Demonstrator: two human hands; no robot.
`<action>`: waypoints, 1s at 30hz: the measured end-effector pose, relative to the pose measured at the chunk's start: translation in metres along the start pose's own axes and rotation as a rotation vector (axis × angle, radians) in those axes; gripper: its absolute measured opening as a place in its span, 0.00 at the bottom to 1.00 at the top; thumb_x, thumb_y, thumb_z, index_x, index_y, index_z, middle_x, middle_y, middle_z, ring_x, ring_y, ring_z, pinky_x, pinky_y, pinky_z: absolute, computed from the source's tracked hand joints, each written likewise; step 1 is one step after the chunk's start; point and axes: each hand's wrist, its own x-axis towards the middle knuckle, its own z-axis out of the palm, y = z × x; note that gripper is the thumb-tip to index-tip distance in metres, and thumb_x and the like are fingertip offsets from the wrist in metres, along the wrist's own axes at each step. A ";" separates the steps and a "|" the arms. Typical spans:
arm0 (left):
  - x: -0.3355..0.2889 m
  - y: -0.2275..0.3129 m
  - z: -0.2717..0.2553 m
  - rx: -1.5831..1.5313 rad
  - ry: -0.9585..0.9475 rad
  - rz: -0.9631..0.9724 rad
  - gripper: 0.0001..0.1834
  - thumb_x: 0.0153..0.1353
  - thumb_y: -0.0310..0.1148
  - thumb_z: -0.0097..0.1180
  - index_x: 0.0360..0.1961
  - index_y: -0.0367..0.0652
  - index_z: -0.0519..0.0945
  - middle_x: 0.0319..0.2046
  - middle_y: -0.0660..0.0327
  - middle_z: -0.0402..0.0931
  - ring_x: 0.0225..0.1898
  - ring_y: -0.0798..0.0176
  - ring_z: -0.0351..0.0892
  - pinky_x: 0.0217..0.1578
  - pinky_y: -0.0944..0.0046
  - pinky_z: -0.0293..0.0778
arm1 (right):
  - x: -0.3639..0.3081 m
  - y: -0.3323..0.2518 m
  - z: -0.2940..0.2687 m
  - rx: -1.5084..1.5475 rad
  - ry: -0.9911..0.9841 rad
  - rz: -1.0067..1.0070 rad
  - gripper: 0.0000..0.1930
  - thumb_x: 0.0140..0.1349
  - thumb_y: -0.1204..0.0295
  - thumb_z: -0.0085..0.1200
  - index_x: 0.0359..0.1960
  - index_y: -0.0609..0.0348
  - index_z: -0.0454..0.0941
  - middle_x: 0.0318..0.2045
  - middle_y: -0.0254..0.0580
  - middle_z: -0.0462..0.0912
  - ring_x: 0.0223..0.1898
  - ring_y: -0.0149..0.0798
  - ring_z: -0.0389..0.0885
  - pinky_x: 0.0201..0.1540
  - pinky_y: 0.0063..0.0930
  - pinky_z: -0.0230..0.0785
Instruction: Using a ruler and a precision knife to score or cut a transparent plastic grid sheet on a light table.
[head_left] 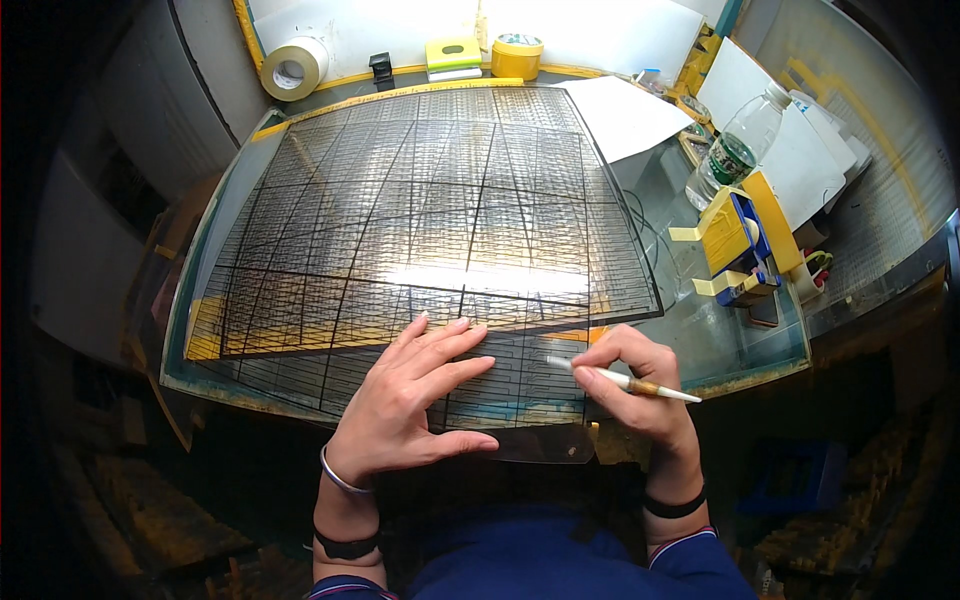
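A large translucent sheet point(400, 215), covered with dark fine lines and a bolder grid, lies over the glass table point(700, 345). Its lower portion shows a second layer of lines point(510, 385) nearer me. My left hand point(400, 400) rests with fingers spread across the sheet's near edge, thumb out to the right. In my right hand point(645, 410) a slim white pen-like tool point(668, 391) with a brownish band is pinched. Its tapered back end points right, while the pale working tip points left, close to the lined surface; contact cannot be made out.
A tape roll point(293, 70), a black clip-like object point(381, 70) and a yellow round tub point(517, 57) line the back. White paper point(620, 115), a plastic bottle point(738, 145) and a yellow-and-blue tape dispenser point(735, 235) stand right. A dark strip point(545, 444) juts from the front edge.
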 end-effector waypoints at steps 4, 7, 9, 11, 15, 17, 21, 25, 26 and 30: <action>0.000 0.000 0.000 0.003 -0.002 -0.001 0.42 0.43 0.57 0.79 0.57 0.45 0.83 0.65 0.52 0.76 0.70 0.48 0.70 0.73 0.38 0.55 | -0.003 0.002 -0.005 0.081 -0.095 0.000 0.06 0.58 0.76 0.68 0.27 0.62 0.82 0.24 0.38 0.83 0.29 0.34 0.80 0.35 0.30 0.69; 0.000 0.000 0.000 0.004 -0.003 0.001 0.42 0.43 0.57 0.79 0.57 0.45 0.83 0.65 0.52 0.76 0.70 0.48 0.70 0.73 0.38 0.55 | -0.004 0.001 -0.006 0.087 -0.070 0.043 0.05 0.60 0.76 0.68 0.30 0.63 0.83 0.27 0.39 0.83 0.29 0.33 0.80 0.35 0.28 0.70; 0.000 0.000 0.000 0.004 -0.003 -0.001 0.42 0.43 0.57 0.79 0.57 0.45 0.83 0.65 0.52 0.76 0.70 0.48 0.70 0.73 0.38 0.55 | -0.003 0.000 -0.002 0.125 0.010 0.113 0.05 0.61 0.76 0.67 0.35 0.65 0.84 0.30 0.40 0.84 0.31 0.31 0.81 0.36 0.26 0.71; 0.000 0.000 0.000 0.003 -0.003 -0.001 0.42 0.43 0.57 0.79 0.57 0.45 0.83 0.65 0.52 0.76 0.70 0.48 0.70 0.73 0.38 0.54 | -0.003 -0.003 0.006 0.196 0.132 0.227 0.07 0.63 0.76 0.66 0.40 0.66 0.85 0.33 0.41 0.84 0.33 0.29 0.82 0.37 0.23 0.73; 0.001 0.001 -0.001 0.003 -0.002 0.002 0.42 0.43 0.57 0.79 0.57 0.45 0.83 0.65 0.52 0.76 0.70 0.48 0.70 0.73 0.38 0.54 | -0.002 0.001 0.009 0.078 0.177 0.185 0.11 0.64 0.75 0.66 0.45 0.66 0.85 0.35 0.42 0.85 0.36 0.30 0.83 0.39 0.23 0.74; 0.000 0.001 -0.001 0.006 -0.002 0.000 0.42 0.43 0.57 0.79 0.57 0.45 0.83 0.66 0.52 0.76 0.70 0.48 0.70 0.73 0.38 0.54 | 0.000 0.000 0.009 0.037 0.156 0.158 0.11 0.63 0.75 0.67 0.45 0.65 0.86 0.34 0.42 0.85 0.35 0.31 0.83 0.39 0.24 0.74; 0.000 0.000 -0.001 0.006 -0.004 -0.004 0.42 0.43 0.57 0.79 0.57 0.45 0.83 0.66 0.53 0.75 0.71 0.48 0.70 0.73 0.38 0.54 | 0.000 -0.001 0.009 0.012 0.116 0.106 0.08 0.62 0.76 0.67 0.41 0.64 0.87 0.30 0.41 0.85 0.33 0.33 0.82 0.38 0.26 0.72; 0.000 0.000 0.000 0.007 -0.005 -0.001 0.42 0.43 0.57 0.79 0.57 0.45 0.83 0.66 0.52 0.75 0.70 0.48 0.70 0.73 0.38 0.54 | -0.001 -0.002 -0.001 0.020 -0.009 0.085 0.04 0.61 0.76 0.67 0.31 0.64 0.85 0.26 0.39 0.84 0.30 0.32 0.80 0.34 0.27 0.70; 0.000 0.001 -0.001 0.008 -0.005 0.000 0.42 0.43 0.57 0.79 0.57 0.44 0.83 0.66 0.52 0.75 0.70 0.48 0.70 0.73 0.38 0.54 | -0.002 0.001 -0.003 0.032 -0.038 0.062 0.05 0.61 0.76 0.67 0.29 0.64 0.84 0.25 0.39 0.83 0.29 0.32 0.79 0.34 0.27 0.69; 0.000 0.001 -0.001 0.008 -0.003 0.003 0.42 0.43 0.57 0.79 0.57 0.44 0.83 0.66 0.52 0.75 0.70 0.48 0.70 0.73 0.38 0.54 | -0.004 0.002 -0.004 0.108 -0.064 0.048 0.09 0.60 0.76 0.67 0.24 0.63 0.81 0.24 0.37 0.82 0.27 0.33 0.78 0.33 0.28 0.68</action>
